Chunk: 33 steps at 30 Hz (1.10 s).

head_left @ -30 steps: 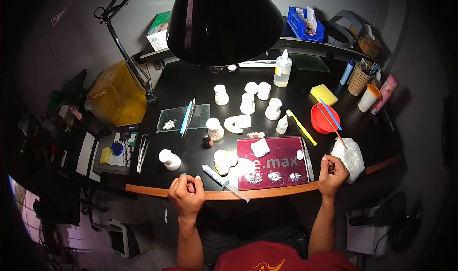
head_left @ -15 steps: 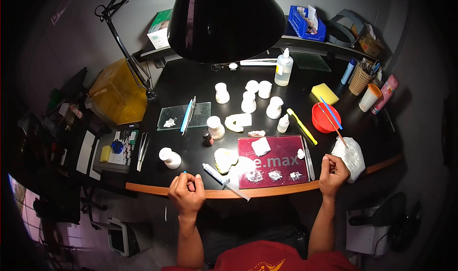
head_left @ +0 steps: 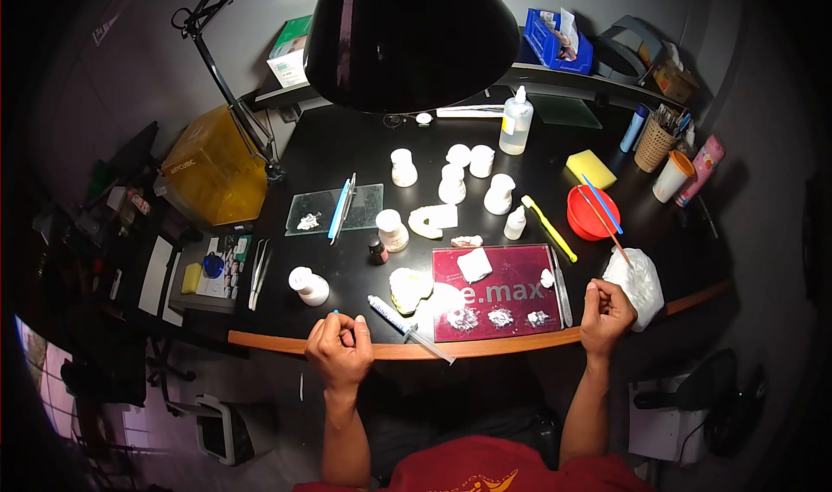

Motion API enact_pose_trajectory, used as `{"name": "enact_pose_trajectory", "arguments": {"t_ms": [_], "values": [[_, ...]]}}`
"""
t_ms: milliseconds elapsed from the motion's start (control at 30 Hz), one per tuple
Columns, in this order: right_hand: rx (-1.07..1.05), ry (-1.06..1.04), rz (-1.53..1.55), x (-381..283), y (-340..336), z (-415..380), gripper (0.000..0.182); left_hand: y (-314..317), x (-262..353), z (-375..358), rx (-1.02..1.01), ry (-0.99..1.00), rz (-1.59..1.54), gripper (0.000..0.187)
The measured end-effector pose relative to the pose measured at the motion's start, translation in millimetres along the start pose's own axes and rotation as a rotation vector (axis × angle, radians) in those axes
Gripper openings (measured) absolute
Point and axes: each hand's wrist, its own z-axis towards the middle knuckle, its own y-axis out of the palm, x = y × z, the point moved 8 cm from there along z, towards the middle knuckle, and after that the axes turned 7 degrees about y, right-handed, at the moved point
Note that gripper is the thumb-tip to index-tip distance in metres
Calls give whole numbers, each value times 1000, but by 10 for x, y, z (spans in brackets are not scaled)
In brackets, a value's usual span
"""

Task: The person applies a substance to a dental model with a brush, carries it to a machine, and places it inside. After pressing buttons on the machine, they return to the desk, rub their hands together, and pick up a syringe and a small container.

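My left hand (head_left: 340,351) is closed at the table's front edge, with a small blue tip (head_left: 336,312) showing above its fingers. What it grips is hidden. Right of it lies a clear syringe (head_left: 407,327). My right hand (head_left: 607,316) is also closed, beside a crumpled white tissue pad (head_left: 637,288); whatever its fingers may hold is hidden. Between the hands rests a dark pink e.max board (head_left: 511,271), with white powder heaps (head_left: 500,319), a white block (head_left: 474,266) and metal tweezers (head_left: 561,288) on or along it. A whitish dental cast (head_left: 410,291) sits left of the board.
Several white plaster pieces (head_left: 451,185) stand mid-table. A red bowl (head_left: 582,219) has a blue stick and a thin brush across it. Nearby are a yellow toothbrush (head_left: 549,229), a sponge (head_left: 591,170) and a clear bottle (head_left: 516,126). A black lamp (head_left: 412,50) hangs overhead; a glass plate (head_left: 364,208) lies left.
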Motion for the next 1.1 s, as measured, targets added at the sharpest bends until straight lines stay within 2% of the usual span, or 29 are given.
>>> {"name": "enact_pose_trajectory", "arguments": {"t_ms": [133,500,700,833,867,900,967,1033,1100], "values": [[-46,-23,-13,20,7,-7,5,-1,10,4,0,3,3,25],[0,-4,5,88,-29,-37,4,-6,20,8,1,14,-18,25],[-36,-5,67,138,38,-21,5,-93,-55,18,65,1,-38,23],[-64,-13,48,121,52,-22,6,-150,-44,43,59,-40,-142,23],[-69,2,16,111,50,-29,7,-177,-14,63,42,-43,-236,19],[-61,-3,-13,95,52,-30,7,-180,5,30,-4,-144,-437,14],[-56,3,-13,115,52,-29,7,-351,316,108,-51,-104,-667,10],[-53,-4,-26,92,70,-26,9,-660,743,256,-137,70,-828,12],[-59,-1,-28,59,77,-25,9,-905,1062,300,-218,172,-1227,24]]}}
